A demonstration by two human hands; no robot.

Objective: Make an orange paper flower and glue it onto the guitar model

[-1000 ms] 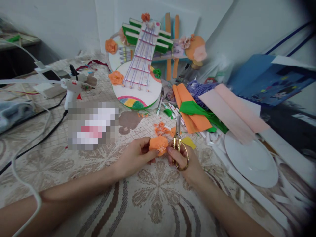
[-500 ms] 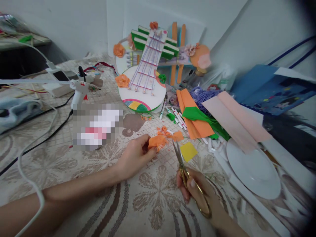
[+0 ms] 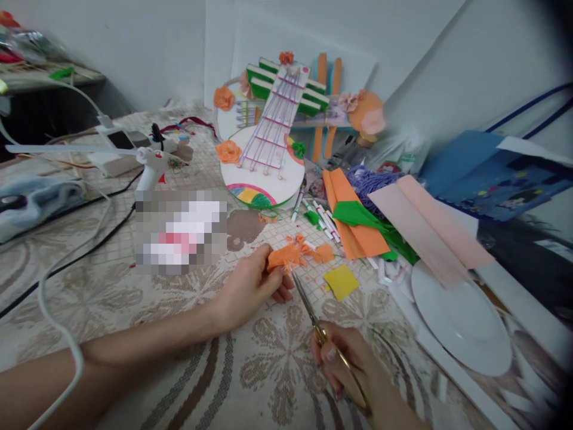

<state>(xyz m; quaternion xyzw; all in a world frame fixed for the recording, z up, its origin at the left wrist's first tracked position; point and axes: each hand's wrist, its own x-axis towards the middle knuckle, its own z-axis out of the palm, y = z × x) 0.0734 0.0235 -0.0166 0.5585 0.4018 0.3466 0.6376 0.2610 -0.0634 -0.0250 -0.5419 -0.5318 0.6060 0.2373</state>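
Left hand (image 3: pixel 250 279) grip pinching fringed orange paper (image 3: pixel 279 257) over the worktop (image 3: pixel 188 388), near orange scraps (image 3: pixel 323 253); right hand (image 3: pixel 351 361) grip wrapped round gold-handled scissors (image 3: pixel 319 332), blade tips just beside the paper, yellow square (image 3: pixel 341 282) right of the blades

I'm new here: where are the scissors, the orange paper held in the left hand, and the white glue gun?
Scissors (image 3: pixel 318 331): head view, on the metal where blades meet handles.
Orange paper (image 3: pixel 282 256): head view, middle of the held piece.
White glue gun (image 3: pixel 151 169): head view, on its body above the handle.
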